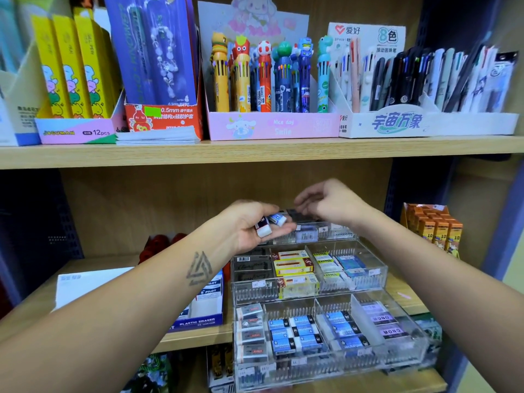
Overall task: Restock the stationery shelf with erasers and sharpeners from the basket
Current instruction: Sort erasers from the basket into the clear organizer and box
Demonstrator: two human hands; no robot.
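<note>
My left hand [249,225] is palm up above the top tier of a clear acrylic tiered organizer [380,275], cupping small white erasers [272,222] with blue and dark sleeves. My right hand [326,205] hovers just to the right, fingers curled down and pinching a dark-sleeved eraser [296,214] over the top tier. The organizer's lower tiers hold rows of blue-sleeved erasers [295,330], MONO erasers [382,324] and yellow-boxed erasers [292,266]. No basket is in view.
A wooden shelf board [255,151] above carries boxes of novelty multicolour pens [269,78]. A Pilot plastic eraser box [198,307] sits left of the organizer, orange boxes [433,228] to its right. A blue upright post [487,279] bounds the shelf's right side.
</note>
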